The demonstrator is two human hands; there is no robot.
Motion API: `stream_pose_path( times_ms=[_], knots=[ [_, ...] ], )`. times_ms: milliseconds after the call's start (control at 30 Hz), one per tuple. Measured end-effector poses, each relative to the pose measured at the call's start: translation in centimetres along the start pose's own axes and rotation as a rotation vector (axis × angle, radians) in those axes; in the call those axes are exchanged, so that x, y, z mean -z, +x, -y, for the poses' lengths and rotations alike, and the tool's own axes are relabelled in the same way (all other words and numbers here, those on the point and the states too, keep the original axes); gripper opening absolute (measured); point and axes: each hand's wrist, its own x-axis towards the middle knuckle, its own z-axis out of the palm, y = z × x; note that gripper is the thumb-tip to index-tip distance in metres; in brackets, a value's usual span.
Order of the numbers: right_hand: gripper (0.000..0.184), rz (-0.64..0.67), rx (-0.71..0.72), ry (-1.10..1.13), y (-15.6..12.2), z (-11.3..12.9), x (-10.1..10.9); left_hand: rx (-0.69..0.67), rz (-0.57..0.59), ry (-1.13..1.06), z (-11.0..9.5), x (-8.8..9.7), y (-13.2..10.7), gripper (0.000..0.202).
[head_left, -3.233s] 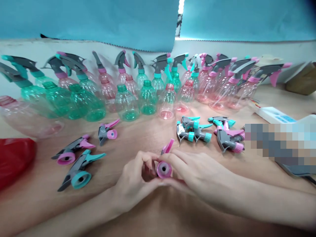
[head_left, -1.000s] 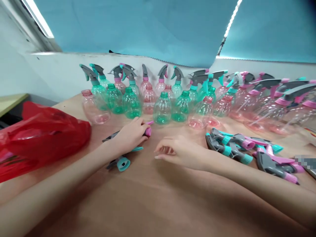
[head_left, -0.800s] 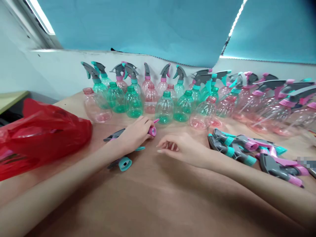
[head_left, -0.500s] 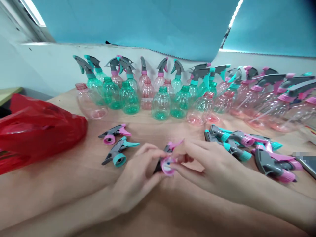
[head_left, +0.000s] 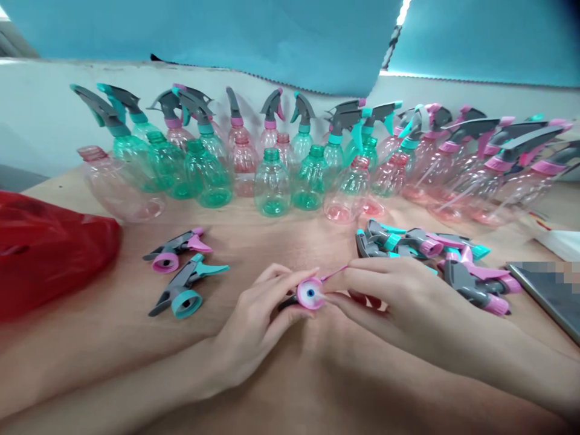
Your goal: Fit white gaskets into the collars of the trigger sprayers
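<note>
Between my two hands is a grey and pink trigger spray head (head_left: pixel 310 295), its pink collar facing me. Inside the collar lies a white disc with a dark blue centre. My left hand (head_left: pixel 256 314) is closed around the grey body from the left, thumb below the collar and fingers above. From the right, my right hand (head_left: pixel 389 293) grips the pink trigger side, its thumb tip at the collar's edge. To the left lie a spray head with a pink collar (head_left: pixel 165 262) and one with a teal collar (head_left: pixel 186 303).
Open bottles, including a clear green one (head_left: pixel 272 187), stand in front of bottles with spray heads fitted. A pile of loose spray heads (head_left: pixel 471 281) lies at right, beside a dark flat device (head_left: pixel 548 302). A red plastic bag (head_left: pixel 54 254) is at far left.
My view has swung right, so the bottles and bag sit further left. The white disc now shows flat across the collar, where my right fingertips covered part of it before.
</note>
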Motion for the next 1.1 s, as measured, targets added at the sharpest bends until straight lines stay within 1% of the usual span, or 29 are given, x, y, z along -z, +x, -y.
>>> stream_pose_path(
  times_ms=[100,200,333,400,467,533,567,633,700,867,967,1100],
  knots=[
    [0.019,0.089,0.001,0.003,0.0,-0.2,-0.1,-0.012,0.021,0.012,0.0,0.2,-0.1,0.034],
    [0.022,0.113,0.034,-0.015,0.1,-0.4,-0.2,-0.022,0.037,0.008,0.0,0.3,-0.1,0.034],
    [0.026,0.068,0.088,-0.081,0.4,-0.4,-0.3,-0.015,0.042,0.006,0.2,0.2,-0.1,0.037],
    [0.027,0.039,0.09,-0.1,0.4,-0.3,-0.4,-0.011,0.034,0.007,0.3,0.2,0.0,0.036],
    [0.026,-0.001,0.056,-0.098,0.2,0.0,-0.6,-0.029,0.023,0.021,0.4,0.1,-0.1,0.035],
    [0.023,-0.035,0.016,-0.086,0.0,0.5,-0.7,-0.096,0.016,0.051,0.4,0.1,-0.2,0.037],
    [0.021,-0.028,0.009,-0.071,-0.1,0.8,-0.7,-0.138,0.016,0.069,0.4,0.1,-0.2,0.039],
    [0.021,0.033,0.022,-0.025,-0.1,1.2,-0.5,-0.221,0.026,0.094,0.3,0.1,-0.4,0.044],
    [0.023,0.104,0.052,0.027,-0.1,1.3,-0.2,-0.262,0.045,0.101,0.3,0.1,-0.5,0.047],
    [0.012,0.136,0.059,0.101,-0.2,1.0,0.1,-0.289,0.081,0.08,0.6,0.1,-0.6,0.05],
    [0.008,0.164,0.051,0.138,-0.3,0.8,0.2,-0.286,0.082,0.08,0.7,0.0,-0.5,0.05],
    [0.013,0.172,0.052,0.121,-0.3,0.6,0.3,-0.32,0.067,0.085,0.5,-0.1,-0.4,0.048]
  ],
)
